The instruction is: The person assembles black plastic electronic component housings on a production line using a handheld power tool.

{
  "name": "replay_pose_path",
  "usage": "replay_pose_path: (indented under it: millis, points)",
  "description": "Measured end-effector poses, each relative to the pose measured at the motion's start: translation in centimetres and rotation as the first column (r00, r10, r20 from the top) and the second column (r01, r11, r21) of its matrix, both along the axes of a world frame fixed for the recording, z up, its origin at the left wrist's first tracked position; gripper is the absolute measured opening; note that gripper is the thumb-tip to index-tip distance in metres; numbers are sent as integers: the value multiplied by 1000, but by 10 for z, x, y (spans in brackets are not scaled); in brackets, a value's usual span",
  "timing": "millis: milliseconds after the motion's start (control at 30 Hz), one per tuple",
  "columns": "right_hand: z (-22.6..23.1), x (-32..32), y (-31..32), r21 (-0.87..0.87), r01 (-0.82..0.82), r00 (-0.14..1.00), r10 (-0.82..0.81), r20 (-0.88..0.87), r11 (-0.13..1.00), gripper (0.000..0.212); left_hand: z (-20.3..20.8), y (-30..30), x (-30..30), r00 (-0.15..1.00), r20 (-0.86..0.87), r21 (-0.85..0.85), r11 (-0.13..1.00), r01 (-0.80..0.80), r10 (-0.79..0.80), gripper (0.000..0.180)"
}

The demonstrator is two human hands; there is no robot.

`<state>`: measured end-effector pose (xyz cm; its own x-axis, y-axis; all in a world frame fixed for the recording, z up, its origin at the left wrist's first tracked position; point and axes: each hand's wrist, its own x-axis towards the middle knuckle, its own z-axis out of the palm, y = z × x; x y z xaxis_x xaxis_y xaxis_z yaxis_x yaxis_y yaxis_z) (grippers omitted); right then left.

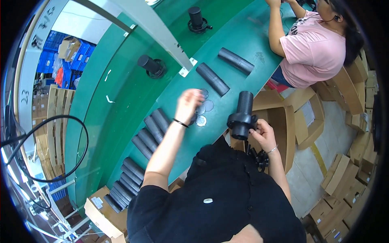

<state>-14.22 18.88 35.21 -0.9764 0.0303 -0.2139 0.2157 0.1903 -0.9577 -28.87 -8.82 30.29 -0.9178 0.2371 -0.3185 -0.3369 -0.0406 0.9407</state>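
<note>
My right hand (264, 135) grips a black cylindrical microphone (244, 103) by the knob side of its ring-shaped mount (240, 120), at the table's near edge. The microphone stands out from the mount, with its ribbed part upward. My left hand (189, 104) hovers over several thin round discs (208, 105) on the green table. Its fingertips are smeared by motion, so whether they hold a disc is unclear. Two dark ribbed cylinders (212, 79) lie just beyond the discs. More dark cylinders (145, 140) lie in rows beside my left forearm.
On the green belt (121, 101) stand two black microphones in mounts (152, 67). A white post (156, 32) rises at the table's far edge. A co-worker in a pink shirt (312, 46) sits at the right. Open cardboard boxes (288, 131) stand by my right arm.
</note>
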Motion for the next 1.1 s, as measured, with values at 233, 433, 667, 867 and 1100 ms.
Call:
replay_pose_path:
  millis: [233, 433, 667, 867, 1100]
  points:
    - [16, -7, -48, 577, -309, 756, 563, -333, 756, 34, 29, 22, 38, 820, 61, 492, 732, 472, -569, 68]
    - [3, -1, -47, 369, -169, 940, 262, -217, 914, 38, 49, -29, 44, 877, -285, -5, 916, 402, -386, 71]
    - [-19, 11, -42, 512, -275, 899, 407, -163, 814, 14, 32, -131, -1, 881, -464, -201, 958, -204, 90, 75]
    - [-24, 22, -41, 480, -284, 940, 339, -30, 830, 12, 34, -158, -41, 829, -534, -753, 351, -556, 167, 74]
    - [-29, 17, -37, 552, -278, 923, 377, -73, 786, 11, -28, -204, -74, 767, -468, -183, 802, -569, 438, 75]
